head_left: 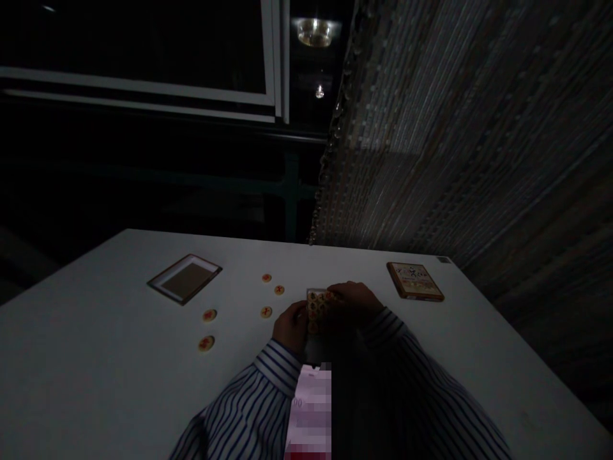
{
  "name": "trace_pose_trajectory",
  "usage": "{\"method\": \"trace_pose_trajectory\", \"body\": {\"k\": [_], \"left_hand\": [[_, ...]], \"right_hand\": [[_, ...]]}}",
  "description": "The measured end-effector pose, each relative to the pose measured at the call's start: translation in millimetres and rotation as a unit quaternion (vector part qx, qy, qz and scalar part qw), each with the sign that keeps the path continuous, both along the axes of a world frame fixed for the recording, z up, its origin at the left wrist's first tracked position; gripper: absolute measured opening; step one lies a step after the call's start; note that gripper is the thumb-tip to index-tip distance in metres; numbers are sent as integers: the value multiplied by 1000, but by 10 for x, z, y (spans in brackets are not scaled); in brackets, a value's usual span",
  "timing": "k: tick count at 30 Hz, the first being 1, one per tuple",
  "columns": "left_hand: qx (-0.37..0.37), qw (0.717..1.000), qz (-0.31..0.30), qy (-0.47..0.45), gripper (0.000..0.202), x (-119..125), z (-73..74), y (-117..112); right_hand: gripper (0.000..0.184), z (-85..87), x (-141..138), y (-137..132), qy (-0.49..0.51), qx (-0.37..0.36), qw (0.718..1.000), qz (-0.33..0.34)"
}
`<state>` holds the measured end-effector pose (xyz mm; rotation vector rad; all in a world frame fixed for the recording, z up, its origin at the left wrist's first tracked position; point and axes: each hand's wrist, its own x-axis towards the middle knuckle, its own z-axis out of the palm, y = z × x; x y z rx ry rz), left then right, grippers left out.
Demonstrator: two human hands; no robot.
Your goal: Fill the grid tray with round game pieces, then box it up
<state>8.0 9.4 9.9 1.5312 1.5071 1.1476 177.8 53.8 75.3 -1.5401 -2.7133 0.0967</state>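
A small clear-rimmed tray (310, 291) holds rows of round Chinese chess pieces (318, 305) in front of me. My left hand (291, 324) is closed on the tray's left side, its thumb along the edge. Over the tray's right part, my right hand (355, 301) is curled with its fingers down among the pieces; what its fingertips hold is hidden. Several loose pieces with red characters lie left of the tray, among them one piece (266, 312) close to my left hand and another (206, 344) farther left.
On the white table (119, 358), an open shallow box part (184, 278) lies at the left. A flat brown-edged box with a printed top (415, 281) lies at the right. Between my forearms glows a partly blurred screen (311, 409). A string curtain (407, 128) hangs behind the table.
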Motion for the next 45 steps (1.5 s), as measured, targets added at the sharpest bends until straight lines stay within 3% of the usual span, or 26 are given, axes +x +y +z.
{"method": "trace_pose_trajectory", "body": {"k": [22, 32, 45], "left_hand": [[-11, 999, -4, -36, 26, -7, -45, 8], [-14, 1000, 6, -16, 24, -13, -15, -3], [-15, 1000, 11, -16, 24, -10, -7, -1]], "right_hand": [[33, 85, -187, 83, -94, -39, 995, 21], [31, 34, -185, 109, -95, -57, 994, -2], [31, 87, -188, 81, -109, -50, 993, 16]]}}
